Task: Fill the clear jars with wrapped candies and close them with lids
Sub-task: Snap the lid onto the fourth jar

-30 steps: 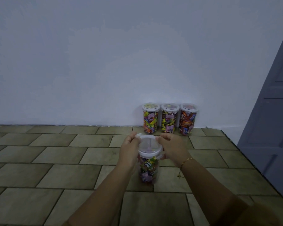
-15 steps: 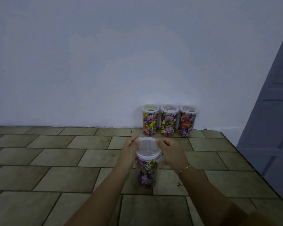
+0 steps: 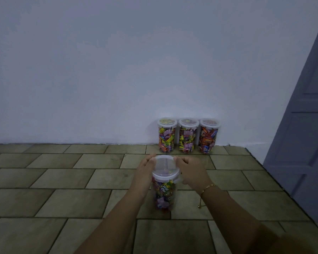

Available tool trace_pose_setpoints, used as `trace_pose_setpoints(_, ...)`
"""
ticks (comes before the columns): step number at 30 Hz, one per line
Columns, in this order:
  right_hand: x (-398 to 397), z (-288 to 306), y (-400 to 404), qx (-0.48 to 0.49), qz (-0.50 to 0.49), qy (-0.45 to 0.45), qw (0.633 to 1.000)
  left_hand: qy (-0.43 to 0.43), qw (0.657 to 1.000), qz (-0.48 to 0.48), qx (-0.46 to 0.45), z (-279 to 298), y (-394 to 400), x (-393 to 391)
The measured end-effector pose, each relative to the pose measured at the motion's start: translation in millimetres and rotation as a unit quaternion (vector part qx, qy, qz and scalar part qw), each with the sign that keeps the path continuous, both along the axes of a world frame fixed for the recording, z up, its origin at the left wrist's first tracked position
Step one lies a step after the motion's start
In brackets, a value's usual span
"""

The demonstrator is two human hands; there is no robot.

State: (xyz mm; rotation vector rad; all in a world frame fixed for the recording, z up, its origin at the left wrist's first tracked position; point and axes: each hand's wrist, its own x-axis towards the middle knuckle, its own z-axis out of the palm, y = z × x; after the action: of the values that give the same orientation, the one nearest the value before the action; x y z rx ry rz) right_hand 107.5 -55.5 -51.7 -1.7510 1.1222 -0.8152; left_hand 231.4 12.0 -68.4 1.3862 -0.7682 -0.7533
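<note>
We are gripping the lid [image 3: 165,166] from both sides, left hand [image 3: 145,173] and right hand [image 3: 191,172] level, the upright candy jar [image 3: 164,194] standing lower centre, directly beneath.

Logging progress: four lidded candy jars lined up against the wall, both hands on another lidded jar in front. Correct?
Not quite. The head view shows three lidded jars against the wall, not four. The rest holds: left hand and right hand hold the front jar at its lid.
</note>
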Motion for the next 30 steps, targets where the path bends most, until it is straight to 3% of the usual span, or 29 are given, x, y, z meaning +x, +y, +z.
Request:
trace_pose_setpoints(14, -1.4, 5.3, 6.1, 0.057, 0.013, -0.015, 0.998, 0.024, 0.999, 0.041, 0.016, -0.5, 1.6, -0.9)
trace_pose_setpoints(22, -25.5, 5.1, -6.3, 0.174, 0.224, 0.015, 0.959, 0.001, 0.999, 0.042, 0.01, 0.4, 5.5, -3.4)
trace_pose_setpoints(30, -25.8, -4.6, -8.3, 0.174, 0.219, -0.031, 0.96, -0.023, 0.999, 0.04, 0.019, -0.9, 5.3, -2.2)
